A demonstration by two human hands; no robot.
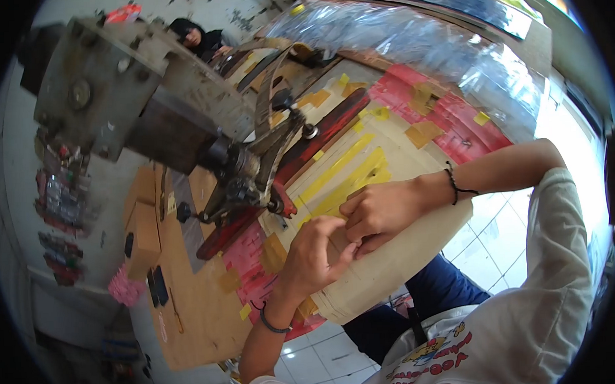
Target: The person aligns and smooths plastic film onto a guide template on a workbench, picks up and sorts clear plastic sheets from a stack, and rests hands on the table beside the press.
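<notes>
Basically, in the head view, a beige sheet (418, 252) is lying at the table's (201, 341) near edge, apparently curving over it, w/ yellow strips (371, 171) showing farther in. The L hand (314, 254) and R hand (391, 213) are meeting above it, fingers mostly curled; can't tell if they're pinching anything. The sheet's prob. being light, bendy, springy, maybe slick, creasing easily; its near edge, approx. mid-length, is looking best for a two-handed hold.

Room over yellow-taped sheet (403, 163); red bar (332, 127) and machine (176, 125) block beyond.
</notes>
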